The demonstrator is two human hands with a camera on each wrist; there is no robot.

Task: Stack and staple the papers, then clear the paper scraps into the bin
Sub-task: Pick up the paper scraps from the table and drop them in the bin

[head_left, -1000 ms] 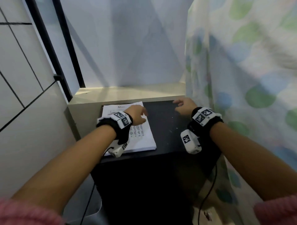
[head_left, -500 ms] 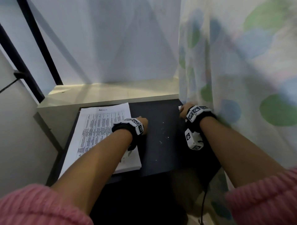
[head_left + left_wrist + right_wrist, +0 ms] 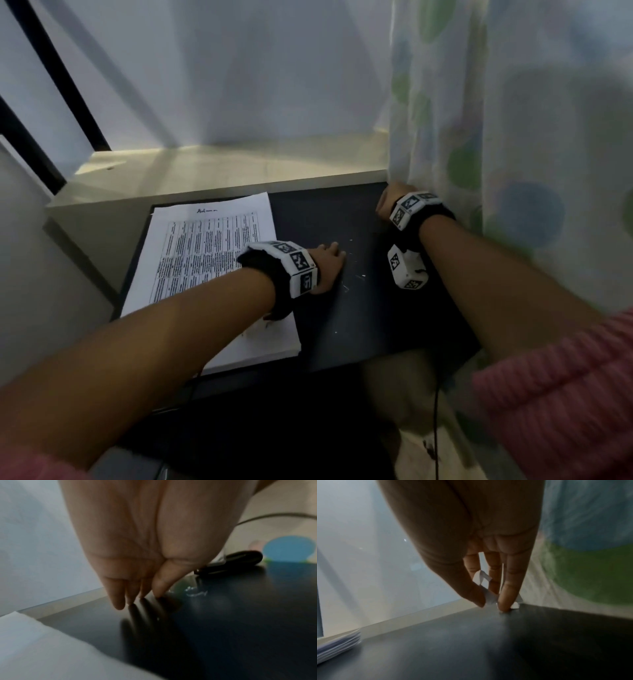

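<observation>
A spotted curtain [image 3: 513, 137] hangs along the right side, from twelve to four o'clock, its hem meeting the black table [image 3: 370, 329] at the table's two o'clock corner. Behind the table, at twelve, runs a pale ledge [image 3: 222, 171].

The stack of printed papers [image 3: 205, 253] lies flat on the table's nine o'clock half, its long edge running toward twelve; its layered edge shows at the lower left of the right wrist view [image 3: 337, 647].

The left hand [image 3: 327, 265] sits at the table's centre, just beside the papers' three o'clock edge, fingers straight and pointed down with fingertips [image 3: 118, 604] touching the bare black surface; its grip is loose and holds nothing.

The right hand [image 3: 388, 202] is at the two o'clock corner against the curtain, its grip closed in a pinch of thumb and fingers on white paper scraps [image 3: 489, 596].

Tiny white flecks [image 3: 352, 274] are scattered on the table just beside the left hand at three o'clock.
</observation>
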